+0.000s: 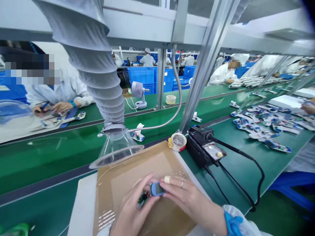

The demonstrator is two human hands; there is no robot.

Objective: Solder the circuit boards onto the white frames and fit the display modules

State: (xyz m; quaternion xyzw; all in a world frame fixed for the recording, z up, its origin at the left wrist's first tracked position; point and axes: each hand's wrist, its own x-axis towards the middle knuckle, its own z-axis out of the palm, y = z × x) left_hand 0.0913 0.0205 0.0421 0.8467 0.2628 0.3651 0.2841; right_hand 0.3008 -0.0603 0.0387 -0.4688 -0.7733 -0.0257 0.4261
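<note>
Two-handed pinch going on: left grip closed around a small green circuit board, right grip pinching the edge of its blue-framed display, all over the brown cardboard on the green counter.

Right hand: one narrow, silver-coloured finger ring; one short, cream-coloured wrap around a fingertip; one bright blue, crinkled band at the wrist, adjoining a loose white fabric sleeve. Left hand: bare; pale, whitish fabric sleeve edge, only a sliver showing.
</note>
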